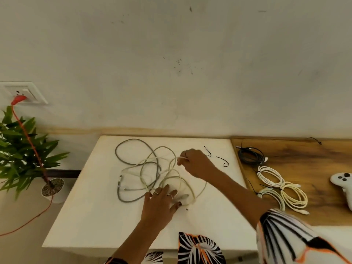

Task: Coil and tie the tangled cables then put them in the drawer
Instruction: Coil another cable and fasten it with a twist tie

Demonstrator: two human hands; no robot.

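A tangle of pale white cables point(163, 174) and a grey cable point(129, 147) lies on the white table point(95, 216). My right hand point(196, 164) pinches the end of a white cable at the tangle's right side. With spread fingers, my left hand point(160, 204) rests flat on the tangle's near edge. Two black ties point(223, 161) lie on the table just right of my right hand. On the wooden desk point(308, 155) to the right lie coiled cables: a black one point(250, 155) and several white ones point(280, 189). No drawer is in view.
A white game controller point(342, 185) sits at the desk's right edge. A potted plant point(28, 153) stands left of the table. A red cord point(26, 134) runs from a wall socket point(24, 92) past the plant to the floor. Another black tie point(316, 141) lies at the desk's back.
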